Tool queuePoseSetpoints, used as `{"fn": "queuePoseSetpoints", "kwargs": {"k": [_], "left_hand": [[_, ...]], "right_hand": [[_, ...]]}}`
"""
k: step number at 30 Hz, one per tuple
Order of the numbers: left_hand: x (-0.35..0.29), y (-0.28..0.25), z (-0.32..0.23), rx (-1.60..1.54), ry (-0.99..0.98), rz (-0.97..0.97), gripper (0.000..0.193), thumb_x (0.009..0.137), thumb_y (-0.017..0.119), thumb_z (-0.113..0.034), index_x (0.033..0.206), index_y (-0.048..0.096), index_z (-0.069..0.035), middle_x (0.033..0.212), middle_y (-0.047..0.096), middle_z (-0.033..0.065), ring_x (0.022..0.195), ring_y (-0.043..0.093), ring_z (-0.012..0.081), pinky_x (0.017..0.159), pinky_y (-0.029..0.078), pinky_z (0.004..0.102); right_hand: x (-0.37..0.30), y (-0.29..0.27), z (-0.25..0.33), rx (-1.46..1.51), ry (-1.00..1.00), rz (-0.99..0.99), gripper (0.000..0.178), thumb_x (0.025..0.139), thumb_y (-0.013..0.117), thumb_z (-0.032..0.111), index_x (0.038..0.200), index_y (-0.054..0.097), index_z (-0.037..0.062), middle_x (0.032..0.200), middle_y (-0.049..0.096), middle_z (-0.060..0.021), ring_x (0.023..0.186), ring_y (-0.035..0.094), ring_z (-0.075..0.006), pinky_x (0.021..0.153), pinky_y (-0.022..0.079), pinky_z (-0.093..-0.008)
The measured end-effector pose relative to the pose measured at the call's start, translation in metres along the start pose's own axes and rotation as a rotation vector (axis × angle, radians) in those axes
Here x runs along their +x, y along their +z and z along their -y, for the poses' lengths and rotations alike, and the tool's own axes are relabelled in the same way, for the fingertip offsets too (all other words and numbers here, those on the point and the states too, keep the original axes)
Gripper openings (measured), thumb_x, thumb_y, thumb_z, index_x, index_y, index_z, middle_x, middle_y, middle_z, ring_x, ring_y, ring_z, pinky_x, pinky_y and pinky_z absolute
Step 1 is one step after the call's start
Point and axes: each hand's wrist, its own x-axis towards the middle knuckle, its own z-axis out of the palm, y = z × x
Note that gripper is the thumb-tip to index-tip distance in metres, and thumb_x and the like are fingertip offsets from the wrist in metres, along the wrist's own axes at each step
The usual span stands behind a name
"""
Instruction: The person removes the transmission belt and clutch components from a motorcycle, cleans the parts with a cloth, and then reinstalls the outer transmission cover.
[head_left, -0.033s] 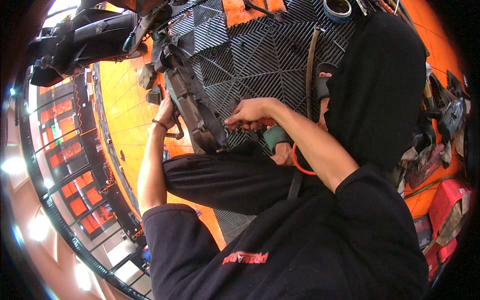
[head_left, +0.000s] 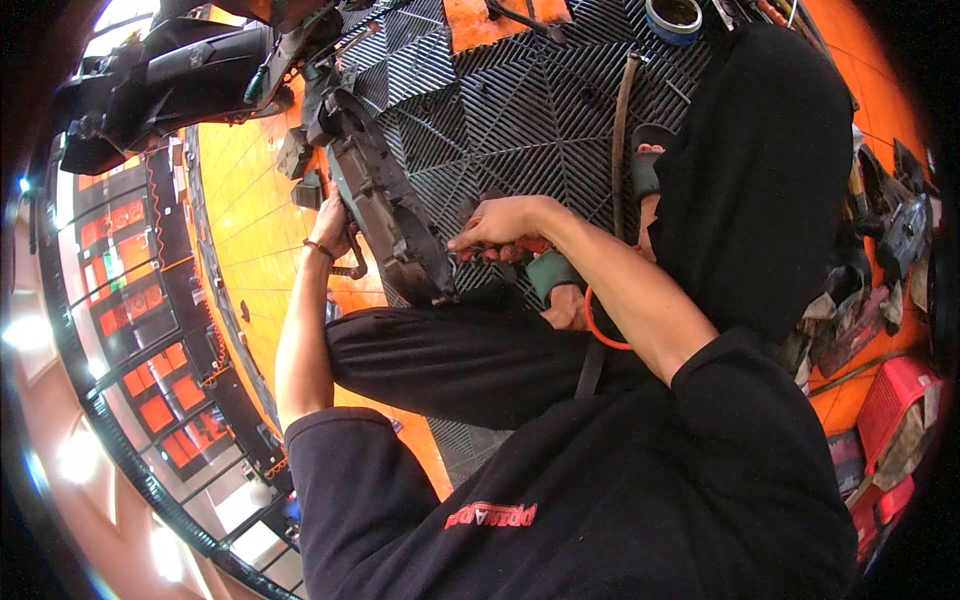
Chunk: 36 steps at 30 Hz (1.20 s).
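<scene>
A long dark engine casing with a ribbed inner edge stands tilted in front of me, one end by my bent leg. My left hand grips its left side, most of the fingers hidden against it. A curved metal lever sticks out just below that hand. At the casing's lower right edge is my right hand, its fingers curled and pressed together. Something red-orange shows under this hand, but I cannot make out its kind. An orange hose loops beneath my right forearm.
Part of a black motorbike stands at the far left. Dark blocks lie beside the casing. On the ribbed black mat are a bent brown bar and a round tub. A red basket sits at the right.
</scene>
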Motion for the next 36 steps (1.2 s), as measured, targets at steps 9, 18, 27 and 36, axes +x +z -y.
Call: {"fn": "queuePoseSetpoints", "kwargs": {"k": [9, 18, 27, 36], "left_hand": [[0.006, -0.003, 0.007, -0.060, 0.006, 0.011, 0.047, 0.106, 0.041, -0.055, 0.102, 0.062, -0.014, 0.069, 0.060, -0.0040, 0.046, 0.046, 0.0078, 0.042, 0.037, 0.0213], [0.011, 0.003, 0.011, -0.073, 0.005, 0.044, 0.050, 0.105, 0.042, -0.057, 0.110, 0.064, -0.013, 0.080, 0.068, -0.0042, 0.050, 0.054, 0.0050, 0.042, 0.039, 0.0189], [0.041, -0.050, 0.026, -0.004, -0.027, 0.144, 0.058, 0.102, 0.046, -0.058, 0.138, 0.053, -0.013, 0.119, 0.066, 0.0051, 0.105, 0.066, 0.0222, 0.090, 0.057, 0.0406], [0.036, -0.068, 0.030, -0.045, -0.033, 0.144, 0.051, 0.104, 0.048, -0.053, 0.139, 0.051, -0.016, 0.122, 0.065, 0.0052, 0.105, 0.066, 0.0232, 0.089, 0.057, 0.0427]], "right_hand": [[0.001, 0.004, 0.015, -0.032, -0.110, -0.090, 0.041, 0.096, 0.066, 0.045, 0.103, 0.075, 0.0063, 0.067, 0.060, -0.0040, 0.054, 0.054, -0.0123, 0.047, 0.043, -0.0323], [0.025, 0.007, 0.007, 0.211, -0.336, -0.333, 0.042, 0.096, 0.068, 0.043, 0.099, 0.075, 0.0023, 0.059, 0.053, -0.0017, 0.048, 0.046, -0.0096, 0.045, 0.038, -0.0272], [0.034, 0.015, -0.006, 0.319, -0.251, -0.207, 0.049, 0.092, 0.068, 0.054, 0.104, 0.075, 0.0071, 0.061, 0.054, -0.0012, 0.048, 0.051, -0.0111, 0.042, 0.043, -0.0292], [0.053, 0.014, 0.002, 0.406, -0.398, -0.351, 0.041, 0.096, 0.067, 0.044, 0.104, 0.075, 0.0048, 0.067, 0.061, -0.0060, 0.045, 0.048, -0.0123, 0.044, 0.042, -0.0321]]}}
